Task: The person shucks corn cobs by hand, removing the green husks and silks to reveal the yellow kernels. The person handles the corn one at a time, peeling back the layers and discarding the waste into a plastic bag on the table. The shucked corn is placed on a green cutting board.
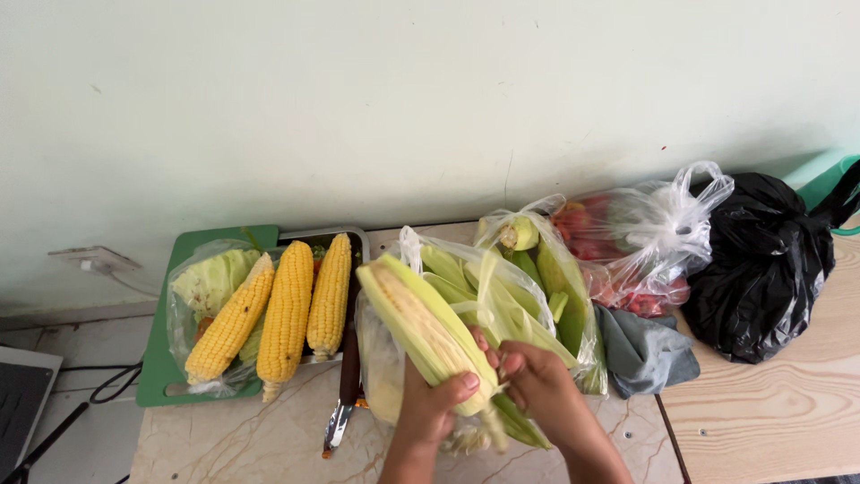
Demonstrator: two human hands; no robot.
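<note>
Two hands working at a half-husked corn cob over the counter.

The left hand (pixel 436 397) wraps the corn cob (pixel 428 333) from below, thumb pressed across its base; the right hand (pixel 536 381) pinches a husk leaf (pixel 502 314) between curled fingertips. Three bare yellow cobs (pixel 285 309) lie left on a green board (pixel 159 358), a knife (pixel 345 394) beside them.

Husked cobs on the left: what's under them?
The three husked cobs lie on a metal tray and a clear bag of leafy greens, all on a green cutting board. The tray's middle and the bag's other contents are covered.
</note>
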